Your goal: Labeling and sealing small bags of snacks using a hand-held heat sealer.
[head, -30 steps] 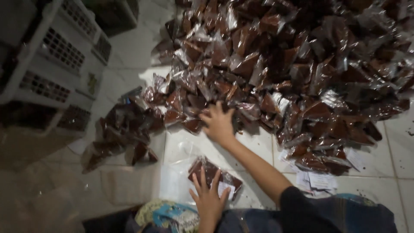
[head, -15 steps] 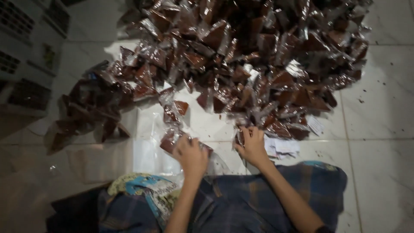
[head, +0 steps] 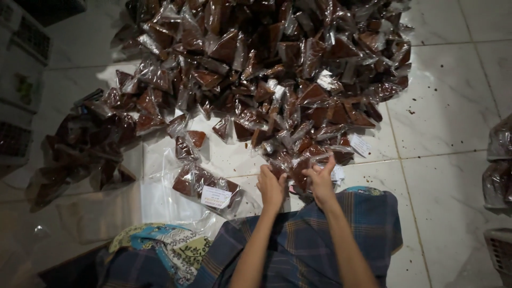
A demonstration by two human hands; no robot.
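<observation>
**Both hands on a clear packet at the near edge of the heap**

A small clear plastic packet of dark brown triangular pieces (head: 296, 169) sits at the near edge of the heap, just above the person's lap, gripped from both sides. The left hand (head: 271, 188) closes its fingers on the packet's left side; the right hand (head: 321, 180) pinches its right side, fingers raised over the top. Just behind spreads a large heap of similar clear packets of brown wedges (head: 277, 69) across the white tiled floor (head: 448, 106). To the left lies a larger clear bag of brown pieces with a white paper label (head: 209, 188). A smaller dark pile of packets (head: 85, 144) lies farther left. A blue checked cloth (head: 309, 245) covers the lap.
</observation>
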